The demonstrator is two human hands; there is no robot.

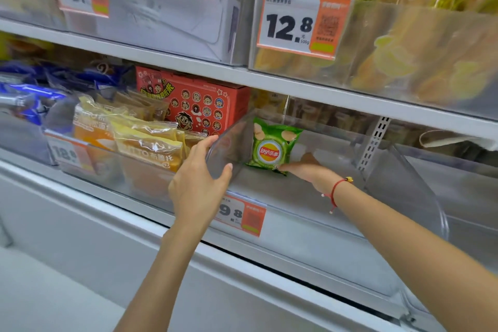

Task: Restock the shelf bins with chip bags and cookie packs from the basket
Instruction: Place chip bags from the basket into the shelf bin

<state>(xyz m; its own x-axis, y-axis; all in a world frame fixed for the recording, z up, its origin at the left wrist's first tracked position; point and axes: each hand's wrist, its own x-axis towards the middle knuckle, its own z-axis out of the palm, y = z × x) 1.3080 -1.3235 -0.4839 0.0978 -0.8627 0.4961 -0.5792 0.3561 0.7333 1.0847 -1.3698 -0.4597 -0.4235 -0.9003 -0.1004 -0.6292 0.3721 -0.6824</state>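
Left hand (198, 183) reaches up, fingers and thumb curled over left wall of clear bin (310, 213), gripping rim. Right hand (305, 167) inside bin, fingers pinching bottom edge of green chip bag (270, 147), which stands upright against left wall. Red bracelet (335, 191) on right wrist. Neighbouring bin holds yellow bread packs (145, 140); red carton (199, 105) behind; price tag (239, 214) on bin front

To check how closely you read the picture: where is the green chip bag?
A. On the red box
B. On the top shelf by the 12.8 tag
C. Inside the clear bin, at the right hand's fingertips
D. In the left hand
C: the green chip bag stands inside the clear bin, the right hand touching its lower edge, while the left hand grips the bin's side wall.
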